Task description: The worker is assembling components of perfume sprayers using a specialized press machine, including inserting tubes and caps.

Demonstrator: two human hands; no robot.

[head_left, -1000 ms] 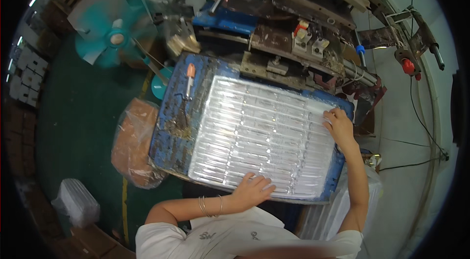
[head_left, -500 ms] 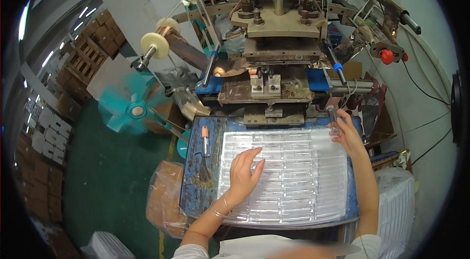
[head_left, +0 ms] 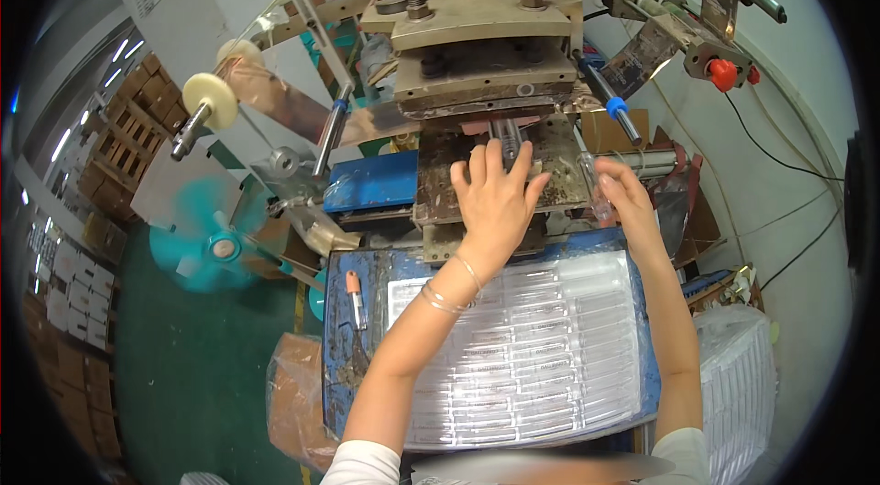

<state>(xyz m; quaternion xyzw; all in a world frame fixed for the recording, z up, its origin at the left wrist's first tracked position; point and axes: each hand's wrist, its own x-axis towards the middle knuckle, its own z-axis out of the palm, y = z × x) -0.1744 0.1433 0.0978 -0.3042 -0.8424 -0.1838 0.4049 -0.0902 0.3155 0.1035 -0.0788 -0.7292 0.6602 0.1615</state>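
Note:
My left hand (head_left: 495, 205) reaches over the press's lower plate (head_left: 442, 178), fingers spread. Its fingertips are at a clear plastic tube (head_left: 505, 133) lying in the jig under the press head; whether they touch it I cannot tell. Right of the plate, my right hand (head_left: 628, 198) pinches another clear plastic tube (head_left: 596, 190), tilted, between thumb and fingers. Below both hands, a clear tray (head_left: 600, 272) holds rows of clear tubes with small dark print on some. The tray rests on a worn blue table (head_left: 341, 338).
The press head (head_left: 486, 86) hangs just above the jig. Blue-collared rods (head_left: 616, 106) flank it, with foil rolls (head_left: 209, 100) at the side. A capped tube (head_left: 356, 300) lies on the table's left. A teal fan (head_left: 223, 248) spins at left; stacked trays (head_left: 733, 384) stand at right.
My left hand has moved from above the tray forward to the jig, where a clear tube now lies. My right hand, still holding a tube, has come nearer the plate. The view has shifted.

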